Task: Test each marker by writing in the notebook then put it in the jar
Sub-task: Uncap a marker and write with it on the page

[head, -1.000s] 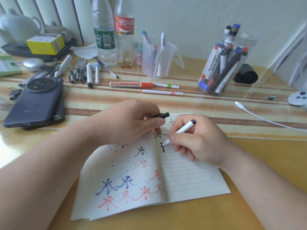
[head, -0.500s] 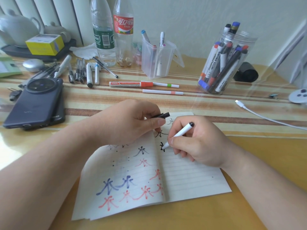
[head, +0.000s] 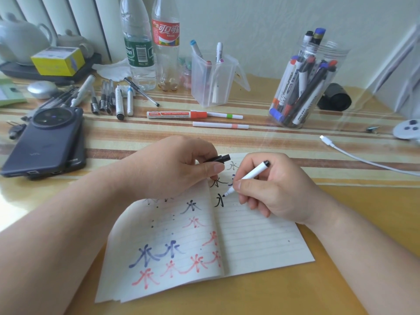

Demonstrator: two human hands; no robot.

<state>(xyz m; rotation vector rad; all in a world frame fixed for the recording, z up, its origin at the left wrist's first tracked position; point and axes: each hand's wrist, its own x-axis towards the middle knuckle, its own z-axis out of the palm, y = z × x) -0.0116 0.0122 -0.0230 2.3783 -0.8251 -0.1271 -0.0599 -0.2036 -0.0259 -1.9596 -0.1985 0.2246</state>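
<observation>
1. Striped cloth under a clear sheet covers the far part of the counter (head: 341,280); the notebook (head: 261,242) lies open on the bare yellow near part.
2. Right hand (head: 277,189): thumb and fingertips pinch the white marker (head: 252,175), which is tilted with its black end up. Its tip touches the right page near the spine, at an unfinished black character (head: 219,201).
3. Left hand (head: 168,169): it rests on the top of the left page, and thumb and forefinger pinch the black cap (head: 218,159).
4. Step in hand, as judged: the test writing. Finish the character with light, even pressure; a hard press would likely bleed through, as the blotted left page suggests.
5. Hold the left page flat with the heel of the left hand. The pages bulge at the spine, so write just clear of the fold.
6. Check the line. It reads dark and unbroken so far, so the marker appears usable.
7. Lift the tip straight off the page to avoid a smear.
8. Cap before storing: bring the tip to the cap and push until seated.
9. The jar (head: 338,51) stands at the far right, well apart from the notebook and already crowded. Aim for a gap between the upright markers, and pass above the cable (head: 363,158) near its base.
</observation>
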